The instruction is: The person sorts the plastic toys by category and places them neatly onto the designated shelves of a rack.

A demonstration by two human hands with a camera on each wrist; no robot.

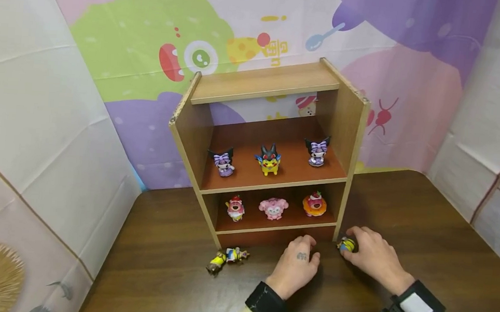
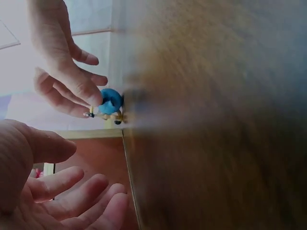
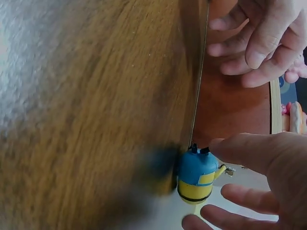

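Observation:
A yellow-and-blue minion figure (image 1: pixel 346 245) lies on its side on the table by the shelf's right front corner. My right hand (image 1: pixel 375 256) is at this figure, thumb on one side and fingers spread on the other. In the right wrist view, the minion's blue legs (image 3: pixel 197 165) point toward the thumb, whose tip is right at its feet. My left hand (image 1: pixel 296 265) hovers before the shelf's base, fingers loosely bent, holding nothing. Two more small figures, one yellow and brown (image 1: pixel 216 263) and one blue and white (image 1: pixel 235 255), lie at the shelf's left front corner.
A wooden shelf unit (image 1: pixel 270 184) stands on the brown table (image 1: pixel 158 285). Its upper level holds two purple-bowed figures (image 1: pixel 223 164) flanking a yellow figure with a black hood (image 1: pixel 269 162). Three pink figures (image 1: pixel 273 209) sit below. A cartoon cloth (image 1: pixel 145 37) hangs behind.

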